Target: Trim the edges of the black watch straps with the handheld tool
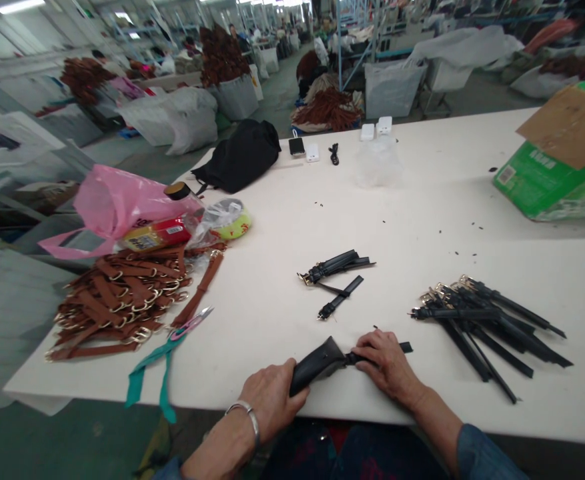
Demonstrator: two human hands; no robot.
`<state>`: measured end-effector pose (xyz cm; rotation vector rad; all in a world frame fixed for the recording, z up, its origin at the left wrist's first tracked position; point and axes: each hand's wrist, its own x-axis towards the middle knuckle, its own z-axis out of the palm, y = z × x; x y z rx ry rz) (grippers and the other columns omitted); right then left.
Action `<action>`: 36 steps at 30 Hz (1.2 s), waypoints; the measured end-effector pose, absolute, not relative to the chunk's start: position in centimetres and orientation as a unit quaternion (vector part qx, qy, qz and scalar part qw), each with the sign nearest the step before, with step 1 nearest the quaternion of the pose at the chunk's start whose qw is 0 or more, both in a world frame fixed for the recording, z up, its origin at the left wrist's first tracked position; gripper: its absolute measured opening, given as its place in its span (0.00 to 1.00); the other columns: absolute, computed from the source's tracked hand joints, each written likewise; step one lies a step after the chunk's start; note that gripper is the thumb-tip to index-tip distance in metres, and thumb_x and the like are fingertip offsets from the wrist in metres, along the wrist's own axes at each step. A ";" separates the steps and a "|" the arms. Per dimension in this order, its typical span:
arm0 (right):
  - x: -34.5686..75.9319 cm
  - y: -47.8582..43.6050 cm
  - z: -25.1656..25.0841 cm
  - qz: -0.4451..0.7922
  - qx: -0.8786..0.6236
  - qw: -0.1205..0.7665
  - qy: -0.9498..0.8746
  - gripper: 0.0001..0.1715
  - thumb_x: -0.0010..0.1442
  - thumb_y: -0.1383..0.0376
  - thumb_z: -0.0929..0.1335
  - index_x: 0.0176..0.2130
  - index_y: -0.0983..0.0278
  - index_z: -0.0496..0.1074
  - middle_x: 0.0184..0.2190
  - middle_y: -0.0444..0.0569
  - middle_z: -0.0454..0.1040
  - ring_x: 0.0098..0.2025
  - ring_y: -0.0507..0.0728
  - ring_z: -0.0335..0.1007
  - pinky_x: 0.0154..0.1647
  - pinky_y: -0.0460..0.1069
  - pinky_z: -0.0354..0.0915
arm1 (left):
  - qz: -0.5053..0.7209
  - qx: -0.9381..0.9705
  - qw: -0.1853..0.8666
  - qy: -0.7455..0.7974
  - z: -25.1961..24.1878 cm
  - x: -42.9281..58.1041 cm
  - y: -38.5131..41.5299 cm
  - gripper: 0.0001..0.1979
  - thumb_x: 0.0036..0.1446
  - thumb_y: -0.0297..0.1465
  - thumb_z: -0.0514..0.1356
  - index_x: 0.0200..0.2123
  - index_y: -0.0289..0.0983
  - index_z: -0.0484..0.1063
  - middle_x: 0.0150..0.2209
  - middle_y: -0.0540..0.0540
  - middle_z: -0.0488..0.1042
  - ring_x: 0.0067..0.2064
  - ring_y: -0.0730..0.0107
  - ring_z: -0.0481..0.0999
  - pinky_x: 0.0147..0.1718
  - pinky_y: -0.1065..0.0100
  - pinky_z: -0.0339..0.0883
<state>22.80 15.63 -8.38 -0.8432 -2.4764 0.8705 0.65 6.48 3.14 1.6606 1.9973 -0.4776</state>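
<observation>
At the near edge of the white table (282,220), my left hand (271,395) is closed around the wide end of a black leather piece (322,363). My right hand (386,363) presses down with bent fingers on the narrow black strap end (405,347) that runs out of it to the right. A few black straps (335,267) lie just beyond my hands in the middle of the table. A larger pile of black straps with gold buckles (482,320) lies to the right.
A heap of brown buckled straps (122,300) lies at the left, with small scissors on a teal ribbon (172,340), a pink plastic bag (117,200) and a black bag (242,157) behind. A green cardboard box (557,173) sits far right. Sacks and other workers fill the hall beyond.
</observation>
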 end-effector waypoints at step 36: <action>22.6 16.7 -9.7 0.317 -0.280 0.197 -0.884 0.15 0.59 0.69 0.59 0.42 0.57 0.69 0.37 0.49 0.68 0.39 0.55 0.61 0.39 0.54 0.57 | -0.196 0.670 0.254 0.670 3.6 0.7 8.9 0.15 0.48 0.44 0.50 0.33 0.40 0.66 0.29 0.44 0.73 0.33 0.55 0.73 0.31 0.58 0.66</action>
